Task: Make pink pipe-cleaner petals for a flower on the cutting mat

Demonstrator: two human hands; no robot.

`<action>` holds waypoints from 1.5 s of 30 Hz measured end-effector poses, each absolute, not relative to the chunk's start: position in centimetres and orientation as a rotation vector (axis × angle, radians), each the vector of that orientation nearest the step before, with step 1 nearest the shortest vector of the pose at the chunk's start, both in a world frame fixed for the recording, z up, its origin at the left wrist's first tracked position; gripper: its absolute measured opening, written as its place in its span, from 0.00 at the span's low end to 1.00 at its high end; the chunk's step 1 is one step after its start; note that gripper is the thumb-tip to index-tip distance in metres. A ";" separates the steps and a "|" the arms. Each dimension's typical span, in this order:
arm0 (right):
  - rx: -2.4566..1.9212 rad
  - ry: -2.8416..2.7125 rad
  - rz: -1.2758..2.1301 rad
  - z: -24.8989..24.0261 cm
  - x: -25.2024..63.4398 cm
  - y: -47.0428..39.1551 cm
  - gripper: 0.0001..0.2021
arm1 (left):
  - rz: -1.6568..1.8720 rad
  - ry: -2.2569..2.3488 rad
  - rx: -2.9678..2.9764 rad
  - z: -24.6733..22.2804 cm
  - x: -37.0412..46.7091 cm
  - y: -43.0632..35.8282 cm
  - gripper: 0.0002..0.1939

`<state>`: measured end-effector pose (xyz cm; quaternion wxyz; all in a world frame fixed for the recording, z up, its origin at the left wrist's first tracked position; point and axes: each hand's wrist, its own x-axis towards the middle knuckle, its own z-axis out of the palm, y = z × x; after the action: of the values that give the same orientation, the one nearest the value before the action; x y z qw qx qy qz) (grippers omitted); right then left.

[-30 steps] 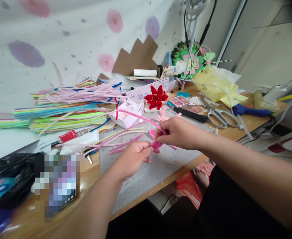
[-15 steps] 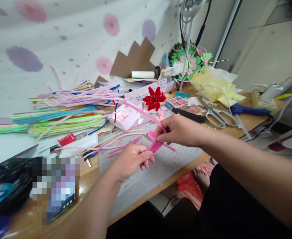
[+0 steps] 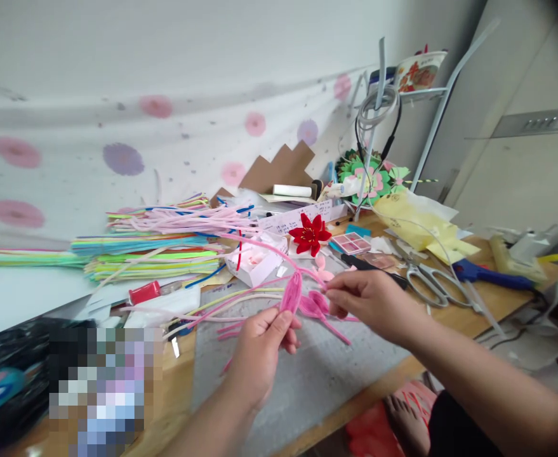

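My left hand (image 3: 272,333) pinches the lower end of a pink pipe-cleaner petal (image 3: 291,293), which stands upright above the grey mat (image 3: 279,393). To its right, my right hand (image 3: 369,301) has thumb and fingers closed on a pink pipe cleaner (image 3: 312,274) that runs to the petal's top. Another pink petal piece (image 3: 315,304) with a stem lies on the mat between the hands. Loose pink and pale pipe cleaners lie left of my left hand.
Bundles of coloured pipe cleaners (image 3: 155,263) lie at the left. Behind the mat are a white box (image 3: 254,270) and a red flower (image 3: 310,235). Scissors (image 3: 426,282) and a blue-handled tool (image 3: 492,276) lie at the right; a black bag (image 3: 16,343) is at the lower left.
The view has tilted upward. My right hand has moved right, away from my left hand, drawing the pipe cleaner out, and the petal in my left hand now points up.
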<state>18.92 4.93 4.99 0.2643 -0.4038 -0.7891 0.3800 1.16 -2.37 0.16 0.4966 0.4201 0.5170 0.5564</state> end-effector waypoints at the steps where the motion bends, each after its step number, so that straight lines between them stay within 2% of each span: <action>1: -1.094 -2.115 1.097 4.8 18.3 4.4 0.11 | 1.373 1.241 1.006 0.2 1.3 -2.4 0.14; 3: -1.073 -2.088 1.145 4.4 17.0 3.4 0.12 | 1.410 1.213 0.991 0.2 1.6 -2.5 0.14; 8: -0.936 -2.044 0.930 3.6 14.8 2.6 0.12 | 1.490 1.203 1.001 -0.5 1.8 -2.5 0.15; 13: -1.023 -1.994 1.053 3.6 14.3 2.6 0.11 | 1.505 1.362 1.135 -1.0 1.1 -2.4 0.15; 19: -0.908 -1.991 1.021 3.3 13.7 2.9 0.13 | 1.465 1.184 1.020 -0.6 1.2 -2.4 0.15; 26: -0.704 -1.822 1.310 1.4 13.2 2.6 0.17 | 1.434 1.021 0.804 0.3 1.6 -2.5 0.15; 32: -0.778 -1.781 1.109 3.1 14.6 4.0 0.12 | 1.367 1.171 0.980 0.0 1.3 -2.6 0.16; 34: -0.800 -1.770 0.971 4.0 15.3 4.6 0.14 | 1.304 1.236 1.063 -0.1 1.2 -2.5 0.15; 39: -0.807 -1.944 0.560 4.8 15.9 5.0 0.07 | 1.147 1.377 1.251 -0.1 0.9 -2.2 0.16; 45: -0.828 -2.172 0.500 5.1 16.4 4.9 0.09 | 1.045 1.527 1.420 -0.1 0.2 -2.1 0.16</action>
<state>16.42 4.91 5.13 0.3728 -0.3233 -0.8476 0.1953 0.24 -2.12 -0.07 0.3939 0.5596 0.6018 0.4119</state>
